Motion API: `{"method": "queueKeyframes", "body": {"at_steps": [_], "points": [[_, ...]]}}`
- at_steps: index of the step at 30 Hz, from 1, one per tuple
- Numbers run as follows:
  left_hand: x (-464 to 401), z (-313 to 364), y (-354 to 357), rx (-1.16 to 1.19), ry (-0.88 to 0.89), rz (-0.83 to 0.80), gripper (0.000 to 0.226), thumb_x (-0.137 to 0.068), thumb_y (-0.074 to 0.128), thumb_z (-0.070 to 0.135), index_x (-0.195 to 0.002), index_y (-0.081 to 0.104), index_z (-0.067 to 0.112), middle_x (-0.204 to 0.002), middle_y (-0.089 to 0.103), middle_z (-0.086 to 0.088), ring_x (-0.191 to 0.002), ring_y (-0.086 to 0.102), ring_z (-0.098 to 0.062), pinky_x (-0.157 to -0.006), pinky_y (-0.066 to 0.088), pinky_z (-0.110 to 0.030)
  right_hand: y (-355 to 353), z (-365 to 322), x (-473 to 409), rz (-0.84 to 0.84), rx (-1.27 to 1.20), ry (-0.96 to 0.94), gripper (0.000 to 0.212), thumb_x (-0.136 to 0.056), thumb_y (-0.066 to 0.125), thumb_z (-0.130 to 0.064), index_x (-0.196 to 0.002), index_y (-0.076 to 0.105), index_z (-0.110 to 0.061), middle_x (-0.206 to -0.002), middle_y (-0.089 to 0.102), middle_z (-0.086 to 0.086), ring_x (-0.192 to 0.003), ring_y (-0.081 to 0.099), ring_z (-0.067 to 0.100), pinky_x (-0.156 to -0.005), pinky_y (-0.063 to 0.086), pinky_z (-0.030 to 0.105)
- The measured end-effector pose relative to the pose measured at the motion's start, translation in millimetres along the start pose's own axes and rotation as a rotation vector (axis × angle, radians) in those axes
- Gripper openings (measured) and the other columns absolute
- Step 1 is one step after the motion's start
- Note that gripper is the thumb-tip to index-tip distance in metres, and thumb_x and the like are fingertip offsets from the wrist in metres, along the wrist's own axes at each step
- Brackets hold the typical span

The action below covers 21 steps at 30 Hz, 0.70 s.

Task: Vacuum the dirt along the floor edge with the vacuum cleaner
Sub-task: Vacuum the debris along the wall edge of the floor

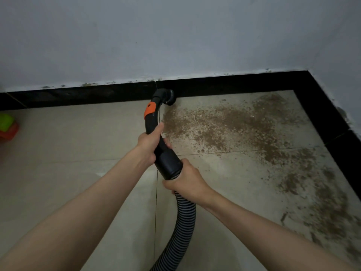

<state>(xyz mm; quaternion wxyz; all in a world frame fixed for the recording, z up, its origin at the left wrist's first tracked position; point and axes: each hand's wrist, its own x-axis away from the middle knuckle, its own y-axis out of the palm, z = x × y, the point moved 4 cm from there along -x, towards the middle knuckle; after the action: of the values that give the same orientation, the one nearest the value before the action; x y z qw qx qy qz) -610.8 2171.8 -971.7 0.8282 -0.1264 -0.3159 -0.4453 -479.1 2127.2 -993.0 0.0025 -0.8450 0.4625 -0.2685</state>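
Both hands, left hand [149, 142] and right hand [187, 178], gripping unlabelled vacuum wand [156, 132] beside dirt [224, 124].

The room is dim, with flat, cool light and a bluish-grey cast on the wall [175, 36]. No hard shadows or glare fall on the floor [78, 145]. The skirting [234, 83] bows from wide-angle distortion. A green and red object [7, 126], far left of the wall, is blurred; the picture is soft overall.
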Motion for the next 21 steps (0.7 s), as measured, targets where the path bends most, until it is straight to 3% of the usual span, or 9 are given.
{"method": "queueKeyframes", "body": {"at_steps": [3,5,7,11,18,21], "points": [[6.3,8.3,-0.9,-0.013,0.072,-0.017,0.021,-0.092,0.061,0.023,-0.1,0.049,0.008,-0.061,0.052,-0.006,-0.045,0.052,-0.018,-0.05,0.051,-0.03,-0.1,-2.6,10.4,-0.042,-0.169,0.011,0.043,-0.074,0.08,-0.021,-0.099,0.045,-0.025,-0.096,0.064,0.004,-0.058,0.065,0.007,-0.053,0.051,0.021],[11.9,15.5,0.0,-0.023,0.156,-0.036,0.024,-0.093,0.06,0.022,-0.107,0.047,0.008,-0.063,0.051,-0.006,-0.045,0.052,-0.017,-0.051,0.05,-0.03,3.3,-0.2,18.1,-0.032,-0.187,0.019,0.042,-0.073,0.082,-0.025,-0.099,0.05,-0.022,-0.096,0.066,0.005,-0.069,0.069,0.016,-0.062,0.056,0.033],[16.1,22.9,-0.2,-0.009,0.215,-0.065,0.025,-0.093,0.06,0.021,-0.109,0.046,0.009,-0.059,0.051,-0.005,-0.043,0.051,-0.017,-0.05,0.05,-0.03,6.2,-1.2,23.8,-0.007,-0.148,-0.016,0.026,-0.074,0.078,-0.018,-0.085,0.054,-0.017,-0.081,0.065,0.004,-0.069,0.067,0.022,-0.068,0.057,0.043],[18.8,27.3,-4.4,0.112,0.129,-0.174,0.02,-0.091,0.061,0.024,-0.095,0.046,0.012,-0.054,0.052,-0.003,-0.042,0.05,-0.015,-0.049,0.049,-0.028,2.7,-12.4,27.8,-0.141,-0.241,-0.021,0.018,-0.077,0.063,-0.001,-0.068,0.053,-0.012,-0.053,0.059,0.002,-0.046,0.059,0.015,-0.052,0.051,0.025],[19.8,23.3,-6.8,0.191,-0.008,-0.391,0.025,-0.09,0.062,0.032,-0.077,0.05,0.014,-0.057,0.051,0.001,-0.045,0.05,-0.01,-0.05,0.049,-0.024,-0.8,-25.5,37.5,-0.397,-0.314,0.055,0.012,-0.086,0.061,-0.002,-0.077,0.054,-0.006,-0.058,0.059,0.006,-0.05,0.059,0.018,-0.056,0.053,0.028],[18.2,17.4,-7.2,0.217,-0.045,-0.387,0.027,-0.09,0.062,0.035,-0.076,0.049,0.015,-0.057,0.051,0.002,-0.045,0.049,-0.01,-0.05,0.049,-0.024,-0.7,-24.7,39.3,-0.465,-0.339,0.113,0.01,-0.089,0.062,-0.007,-0.086,0.053,-0.004,-0.061,0.059,0.007,-0.053,0.059,0.019,-0.058,0.054,0.03]]}}
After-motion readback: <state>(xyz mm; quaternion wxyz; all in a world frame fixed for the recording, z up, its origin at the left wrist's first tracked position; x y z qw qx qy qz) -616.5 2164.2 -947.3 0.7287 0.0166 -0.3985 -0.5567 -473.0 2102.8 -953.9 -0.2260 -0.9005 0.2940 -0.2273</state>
